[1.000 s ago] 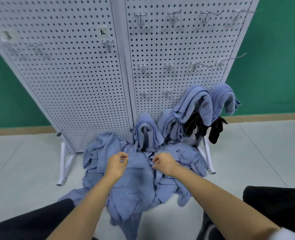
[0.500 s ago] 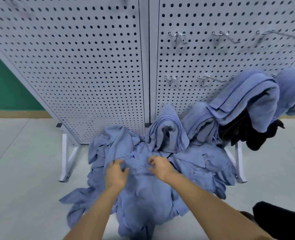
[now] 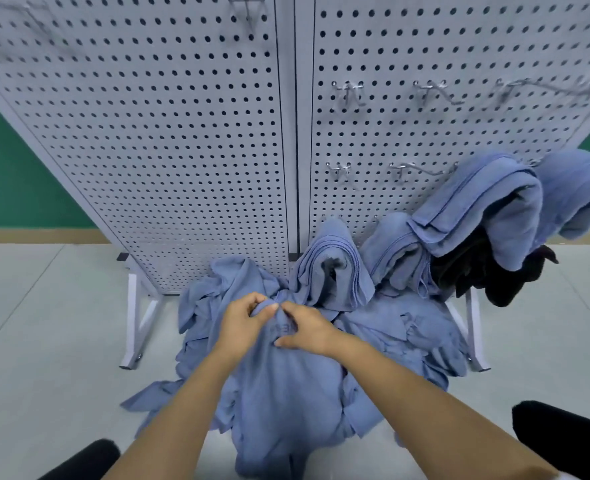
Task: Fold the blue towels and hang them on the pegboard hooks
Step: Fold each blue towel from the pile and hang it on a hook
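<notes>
A heap of loose blue towels [image 3: 400, 327] lies on the floor at the foot of the white pegboard [image 3: 169, 140]. One blue towel [image 3: 286, 393] hangs lifted from the heap. My left hand [image 3: 243, 318] pinches its top edge, and my right hand [image 3: 307, 329] grips the same edge right beside it. Several folded blue towels [image 3: 477, 206] hang on the lower right hooks, with a dark cloth [image 3: 494, 275] under them. Bare metal hooks [image 3: 407, 168] stick out of the right panel.
The pegboard's white legs [image 3: 132, 327] stand on the pale tiled floor on both sides of the heap. A green wall [image 3: 13, 178] runs behind. My dark-clad knees [image 3: 563, 434] show at the bottom corners.
The view has moved closer to the pegboard. My hands, apart on the heap before, have come together and raised one towel by its top edge.
</notes>
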The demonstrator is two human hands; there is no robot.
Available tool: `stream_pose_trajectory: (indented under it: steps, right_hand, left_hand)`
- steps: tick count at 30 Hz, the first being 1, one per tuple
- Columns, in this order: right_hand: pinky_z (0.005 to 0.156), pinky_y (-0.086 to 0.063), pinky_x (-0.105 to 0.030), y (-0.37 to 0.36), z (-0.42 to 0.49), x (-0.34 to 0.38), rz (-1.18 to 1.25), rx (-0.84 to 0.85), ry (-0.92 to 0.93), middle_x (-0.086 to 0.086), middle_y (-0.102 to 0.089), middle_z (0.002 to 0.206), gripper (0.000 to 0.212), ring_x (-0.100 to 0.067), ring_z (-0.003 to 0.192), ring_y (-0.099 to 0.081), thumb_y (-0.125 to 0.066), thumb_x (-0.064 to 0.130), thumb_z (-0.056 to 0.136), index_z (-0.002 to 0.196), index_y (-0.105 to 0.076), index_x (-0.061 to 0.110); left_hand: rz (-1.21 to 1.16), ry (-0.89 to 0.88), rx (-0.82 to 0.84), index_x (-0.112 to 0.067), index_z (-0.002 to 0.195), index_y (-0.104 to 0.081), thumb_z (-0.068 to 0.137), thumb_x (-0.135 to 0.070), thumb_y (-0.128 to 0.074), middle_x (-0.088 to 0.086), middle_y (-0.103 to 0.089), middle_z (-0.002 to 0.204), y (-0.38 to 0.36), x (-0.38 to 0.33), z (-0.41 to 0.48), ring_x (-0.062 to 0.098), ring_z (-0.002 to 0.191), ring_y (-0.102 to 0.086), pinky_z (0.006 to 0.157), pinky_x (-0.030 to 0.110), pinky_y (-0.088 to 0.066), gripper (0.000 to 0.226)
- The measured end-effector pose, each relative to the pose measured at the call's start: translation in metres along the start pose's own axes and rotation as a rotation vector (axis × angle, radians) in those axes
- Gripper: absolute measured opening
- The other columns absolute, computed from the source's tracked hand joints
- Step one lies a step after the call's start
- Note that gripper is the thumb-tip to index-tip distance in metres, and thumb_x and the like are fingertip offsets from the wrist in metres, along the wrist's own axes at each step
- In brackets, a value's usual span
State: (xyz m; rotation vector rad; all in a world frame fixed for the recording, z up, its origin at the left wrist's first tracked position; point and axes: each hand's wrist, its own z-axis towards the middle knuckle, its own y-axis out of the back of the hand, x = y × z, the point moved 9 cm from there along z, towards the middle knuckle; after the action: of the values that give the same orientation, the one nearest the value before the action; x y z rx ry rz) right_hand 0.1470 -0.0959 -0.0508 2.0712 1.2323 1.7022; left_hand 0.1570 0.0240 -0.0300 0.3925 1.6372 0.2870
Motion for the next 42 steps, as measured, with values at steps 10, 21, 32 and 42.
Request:
stream_pose_trajectory:
  steps: [10, 21, 32, 42]
  right_hand:
    - [0.076, -0.048, -0.032, 0.083, -0.090, 0.082, 0.240, -0.156, 0.125, -0.004, -0.065, 0.088, 0.038, -0.016, 0.079, -0.059, -0.066, 0.040, 0.085, 0.096, -0.061, 0.004]
    - [0.080, -0.055, -0.032, 0.224, -0.209, 0.184, 0.513, -0.384, 0.329, -0.011, -0.070, 0.095, 0.019, -0.017, 0.082, -0.067, -0.050, 0.019, 0.099, 0.099, -0.062, 0.004]
    - [0.083, -0.055, -0.033, 0.250, -0.208, 0.131, 0.932, -0.524, 0.280, -0.007, -0.069, 0.094, 0.013, -0.020, 0.090, -0.068, -0.051, 0.015, 0.098, 0.097, -0.060, 0.006]
    - [0.097, -0.050, -0.035, 0.188, -0.190, 0.098, 0.770, -0.040, -0.032, -0.002, -0.066, 0.122, 0.054, -0.018, 0.113, -0.062, -0.045, 0.057, 0.091, 0.124, -0.062, 0.017]
  left_hand:
    - [-0.292, -0.162, 0.008, -0.013, 0.077, -0.063, 0.088, -0.015, -0.065, 0.004, -0.064, 0.077, 0.031, -0.155, -0.037, 0.015, 0.074, -0.057, 0.075, 0.031, -0.047, 0.012]
    - [-0.273, -0.213, 0.312, -0.017, 0.111, -0.063, 0.080, -0.028, -0.076, 0.001, -0.070, 0.109, 0.019, -0.256, -0.097, 0.018, 0.103, -0.066, 0.090, 0.033, -0.052, 0.036]
    - [-0.154, 0.039, 0.539, -0.012, 0.114, -0.064, 0.085, -0.033, -0.070, 0.003, -0.073, 0.104, -0.026, -0.244, -0.104, 0.018, 0.096, -0.069, 0.074, 0.028, -0.055, 0.037]
    - [-0.897, 0.140, 0.243, -0.005, 0.121, -0.061, 0.097, -0.029, -0.051, 0.013, -0.068, 0.115, 0.003, -0.256, -0.074, 0.023, 0.107, -0.065, 0.090, 0.037, -0.052, 0.036]
